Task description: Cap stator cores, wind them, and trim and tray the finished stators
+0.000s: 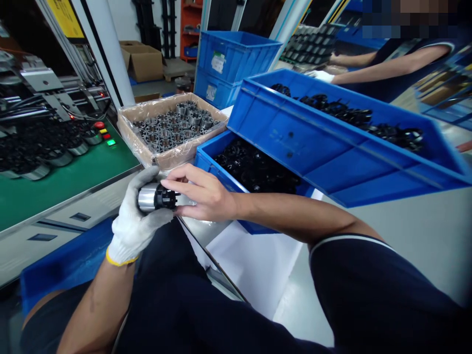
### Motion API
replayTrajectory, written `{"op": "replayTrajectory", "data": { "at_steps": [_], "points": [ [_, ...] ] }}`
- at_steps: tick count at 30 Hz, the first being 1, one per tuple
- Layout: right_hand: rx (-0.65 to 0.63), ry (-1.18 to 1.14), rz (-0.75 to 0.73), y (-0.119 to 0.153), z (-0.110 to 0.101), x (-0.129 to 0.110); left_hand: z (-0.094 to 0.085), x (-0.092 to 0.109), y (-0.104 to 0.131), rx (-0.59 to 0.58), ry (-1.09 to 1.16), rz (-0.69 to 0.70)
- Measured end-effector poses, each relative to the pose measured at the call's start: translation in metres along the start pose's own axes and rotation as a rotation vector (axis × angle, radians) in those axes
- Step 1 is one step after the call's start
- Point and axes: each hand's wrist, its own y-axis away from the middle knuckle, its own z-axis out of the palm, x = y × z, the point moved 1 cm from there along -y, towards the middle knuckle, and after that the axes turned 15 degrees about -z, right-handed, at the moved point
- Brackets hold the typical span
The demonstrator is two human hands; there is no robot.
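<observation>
The left hand (134,211), in a white glove with a yellow cuff, is clamped around a metal ring (146,198), its fingers over the top and its thumb underneath. The right hand (206,196) is bare, finger and thumb closed about the black piece (166,199) that sticks out of one end of the ring. Ring and piece lie on their side between the two hands, on the person's side of the carton (186,151); how deep the piece sits inside the ring cannot be seen.

The carton is lined with clear plastic and filled with upright metal parts (165,129), a few standing on top of the others. Just right of the carton is the lower bin (230,181), blue and loaded with black parts (254,167). The upper bin (332,160), farther right of the carton, sits tilted over the lower one and holds more black parts.

Left of the carton stands a green bench (110,169), with rows of metal and black assemblies (57,155) in front of a machine (40,78). A red button (99,125) and a lit green button (111,143) are on the bench edge nearest the carton. Behind the carton are two stacked blue crates (239,56) and an open box (145,61). A co-worker (387,69) is well right of the carton, beyond the upper bin.
</observation>
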Motion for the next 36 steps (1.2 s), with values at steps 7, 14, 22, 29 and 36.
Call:
{"op": "replayTrajectory", "data": {
  "at_steps": [7,14,22,29,36],
  "points": [
    [-0.017,-0.079,0.091,0.003,0.002,-0.002,-0.001,-0.008,0.000,0.016,-0.048,-0.010],
    [-0.006,0.018,0.057,0.004,0.006,0.000,0.007,-0.005,0.005,0.054,-0.052,-0.074],
    [-0.067,0.158,-0.059,0.001,0.000,-0.005,0.018,0.006,0.006,-0.012,0.103,-0.235],
    [-0.080,0.011,0.032,-0.007,-0.004,-0.006,0.015,0.012,0.005,0.010,0.057,-0.195],
    [-0.008,-0.330,0.516,-0.007,-0.006,0.002,0.005,0.020,0.016,-0.123,0.020,0.081]
  ]
}}
